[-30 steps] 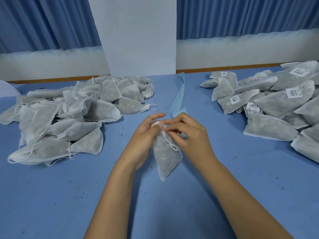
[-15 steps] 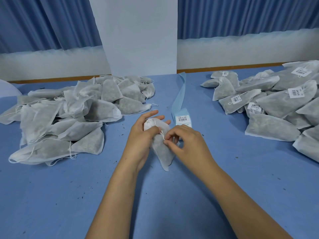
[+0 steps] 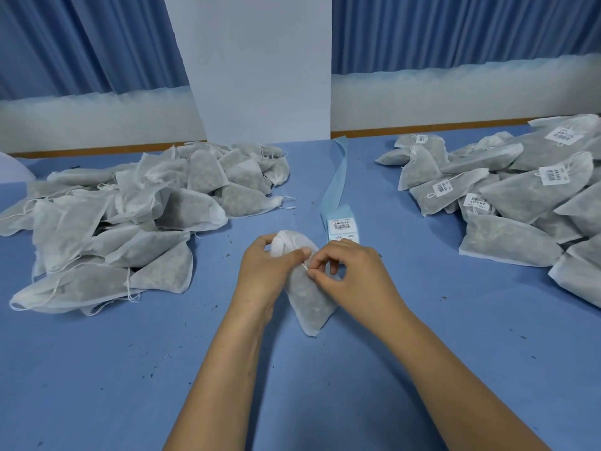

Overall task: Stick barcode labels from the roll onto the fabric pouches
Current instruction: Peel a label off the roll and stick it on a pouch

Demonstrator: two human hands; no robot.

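Pouch (image 3: 309,297) held centre front, low over the blue surface (image 3: 130,369), steadied for labelling. Left hand (image 3: 263,275), wrist bent inward, has its grip clamped round the gathered neck; right hand (image 3: 354,278) pinches the drawstring (image 3: 305,266), probably clearing the face. Beyond: label strip (image 3: 341,226); unlabelled heap (image 3: 130,222) left, labelled heap (image 3: 520,196) right.

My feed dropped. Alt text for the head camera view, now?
Both hands work one fabric pouch at the middle of the blue table: the left hand holds its gathered top, the right hand pinches its drawstring. The label strip lies just beyond; unlabelled pouches are piled left, labelled pouches right.
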